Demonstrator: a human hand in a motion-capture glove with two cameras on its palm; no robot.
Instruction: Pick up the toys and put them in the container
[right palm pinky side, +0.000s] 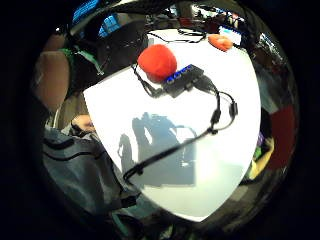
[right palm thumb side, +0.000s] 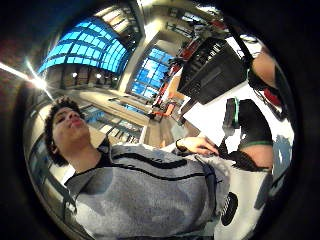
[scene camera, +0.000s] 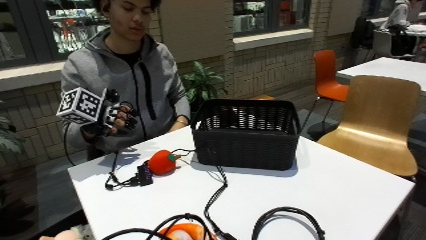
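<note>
A round red-orange toy lies on the white table, left of the black wicker basket. A second orange toy sits at the near table edge among cables. My gloved right hand is raised above the table's far left corner, well up and left of the red toy. Its fingers are loosely curled and hold nothing. The basket's inside looks dark, and its contents are hidden.
A black USB hub lies against the red toy, with black cables running across the table. The person's bare left hand rests behind the basket. A pale plush shows at the near left corner. A wooden chair stands on the right.
</note>
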